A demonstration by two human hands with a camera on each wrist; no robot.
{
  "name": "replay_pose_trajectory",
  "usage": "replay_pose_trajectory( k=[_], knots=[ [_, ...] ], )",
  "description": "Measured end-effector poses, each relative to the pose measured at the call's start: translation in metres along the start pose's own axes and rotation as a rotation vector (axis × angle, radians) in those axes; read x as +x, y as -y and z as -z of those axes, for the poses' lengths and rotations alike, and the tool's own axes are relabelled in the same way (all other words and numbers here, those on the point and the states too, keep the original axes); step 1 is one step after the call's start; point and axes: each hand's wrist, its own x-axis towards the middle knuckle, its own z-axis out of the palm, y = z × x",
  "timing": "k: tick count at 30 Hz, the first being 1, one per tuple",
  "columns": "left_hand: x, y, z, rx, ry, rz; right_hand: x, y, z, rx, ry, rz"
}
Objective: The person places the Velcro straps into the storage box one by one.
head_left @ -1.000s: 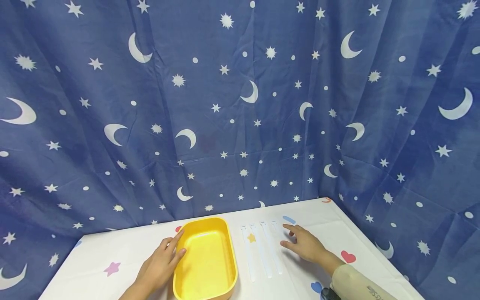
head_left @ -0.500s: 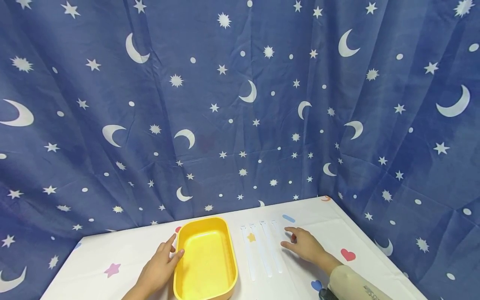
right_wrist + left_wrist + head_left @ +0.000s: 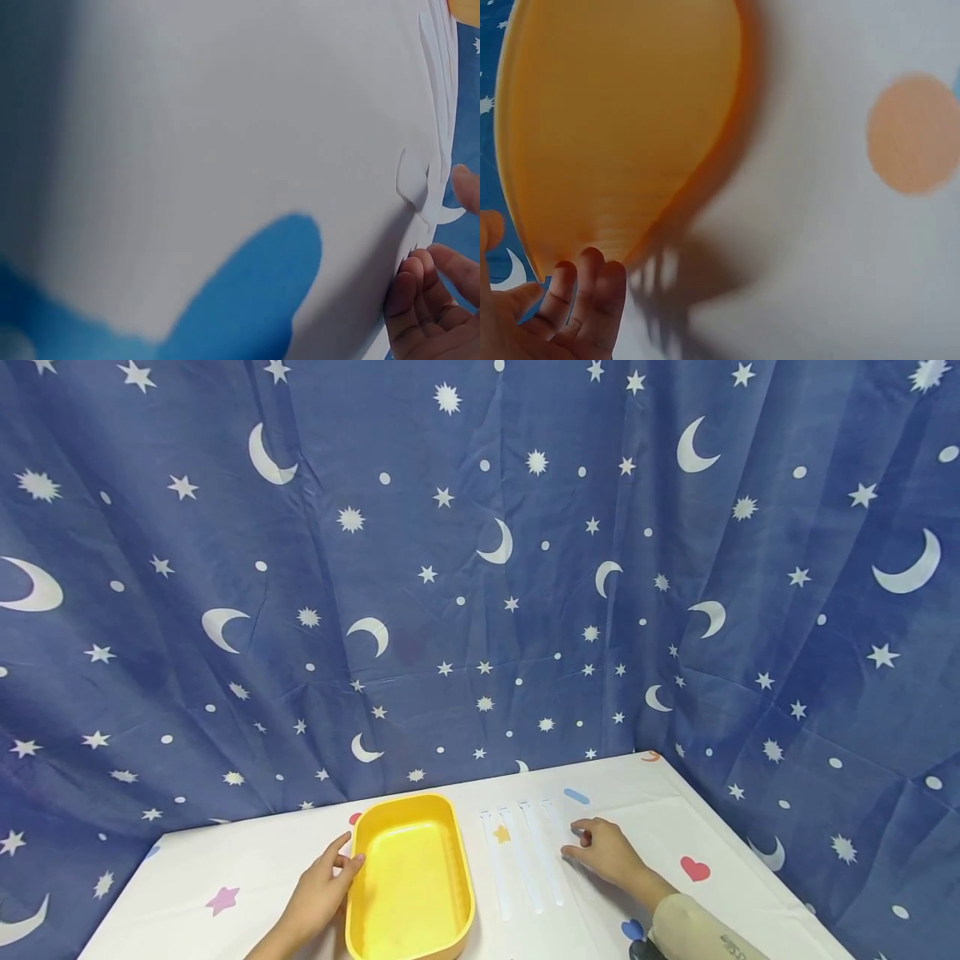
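A yellow rectangular tub (image 3: 412,893) with rounded corners stands on the table. My left hand (image 3: 318,889) holds its left rim, thumb over the edge and fingers along the outside. The left wrist view shows those fingertips (image 3: 591,256) at the tub's outer wall. Right of the tub, several long, thin whitish strips (image 3: 533,852) with small wider ends lie side by side. My right hand (image 3: 607,853) is just right of them, thumb and index finger apart and nothing between them. In the right wrist view, a pale strip end (image 3: 412,180) lies near its fingers.
A white cloth (image 3: 630,793) printed with coloured stars, hearts and bars covers the table. Behind it and along the right side hangs a blue curtain (image 3: 420,693) with moons and stars. A dark object (image 3: 645,950) sits by the right sleeve.
The left index finger has come down from over the tub's rim to its outside. The right hand has drawn slightly toward me. The tub and strips stay put.
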Motion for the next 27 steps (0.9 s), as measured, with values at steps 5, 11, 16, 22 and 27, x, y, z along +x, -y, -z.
replay_pose_trajectory(
  k=[5, 11, 16, 22, 27],
  knots=[
    [-0.0008, -0.0023, -0.0014, -0.125, -0.026, 0.073, 0.0004, -0.0008, -0.0042, 0.038, -0.024, -0.024],
    [0.001, -0.0022, -0.0021, -0.206, -0.043, 0.103, -0.002, 0.0008, -0.0066, 0.039, -0.052, -0.05],
    [0.0015, -0.0009, -0.0032, -0.248, -0.047, 0.106, -0.0044, 0.0034, -0.0065, 0.035, -0.068, -0.058],
    [0.0026, 0.0031, -0.0056, -0.328, -0.06, 0.112, -0.0041, 0.0048, -0.0068, 0.01, -0.074, -0.064],
    [0.0028, 0.005, -0.006, -0.34, -0.075, 0.126, -0.0013, 0.0055, -0.008, -0.016, -0.074, -0.071]
  ],
)
